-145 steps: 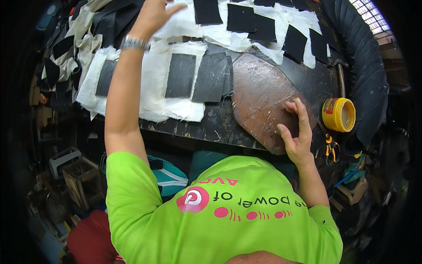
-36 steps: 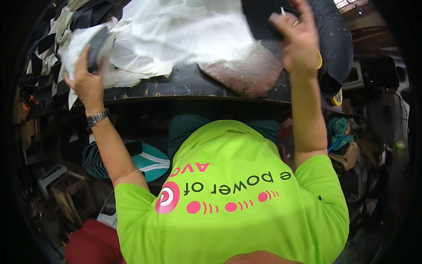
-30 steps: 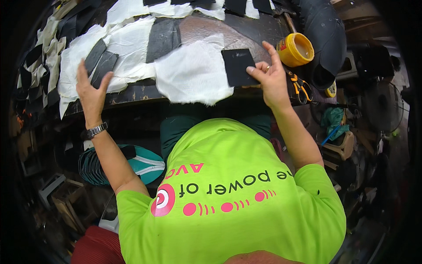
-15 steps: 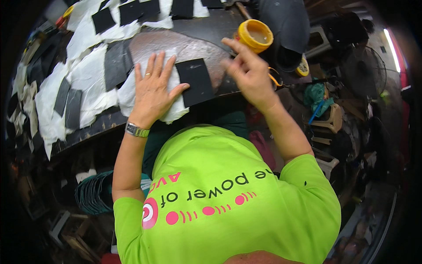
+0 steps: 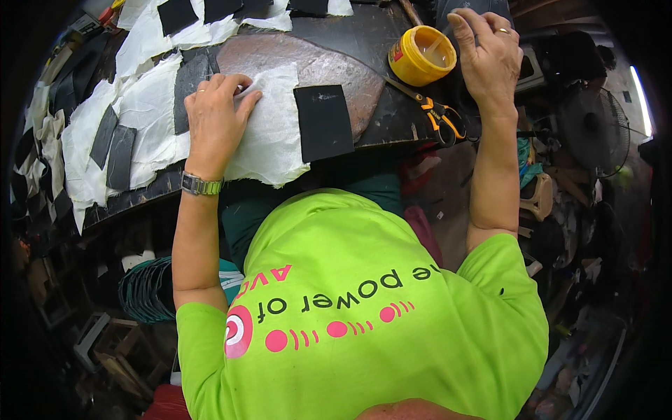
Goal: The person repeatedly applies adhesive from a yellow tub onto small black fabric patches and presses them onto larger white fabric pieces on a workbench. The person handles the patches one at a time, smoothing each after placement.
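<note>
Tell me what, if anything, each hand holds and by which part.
The left hand pinches the white cloth by its upper left side. Whether the right hand holds anything cannot be told.

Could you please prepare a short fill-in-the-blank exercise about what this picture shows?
1. The left grip touches a ____ cloth.
2. The open jar is coloured ____.
3. The scissors have black and ____ handles.
4. The watch is on the person's ____ wrist.

Missing words: white; yellow; orange; left.
</note>
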The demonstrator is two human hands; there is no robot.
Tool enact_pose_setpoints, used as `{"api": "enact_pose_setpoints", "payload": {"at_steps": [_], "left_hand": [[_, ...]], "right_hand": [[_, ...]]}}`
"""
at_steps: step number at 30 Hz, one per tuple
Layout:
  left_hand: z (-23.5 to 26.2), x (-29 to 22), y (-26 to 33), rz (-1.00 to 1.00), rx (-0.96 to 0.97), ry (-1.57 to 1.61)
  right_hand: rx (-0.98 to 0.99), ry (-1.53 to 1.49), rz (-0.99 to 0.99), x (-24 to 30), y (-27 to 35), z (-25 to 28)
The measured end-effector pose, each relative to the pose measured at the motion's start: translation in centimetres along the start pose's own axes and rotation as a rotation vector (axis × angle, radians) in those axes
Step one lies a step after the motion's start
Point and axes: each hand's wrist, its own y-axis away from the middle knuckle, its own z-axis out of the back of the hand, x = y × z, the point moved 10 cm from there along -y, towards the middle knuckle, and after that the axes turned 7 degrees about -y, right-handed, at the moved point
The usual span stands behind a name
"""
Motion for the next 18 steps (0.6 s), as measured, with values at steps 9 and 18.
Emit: {"api": "enact_pose_setpoints", "payload": {"at_steps": [9, 18], "left_hand": [[-0.7, 0.2, -2.1, 0.078, 0.026, 0.281], [-0.9, -0.2, -2.2, 0.094, 0.023, 0.294]], "right_hand": [[0.286, -0.791, -0.102, 5.8, 3.8, -0.1], [0.64, -0.715, 0.255, 16.4, 5.9, -16.1]]}}
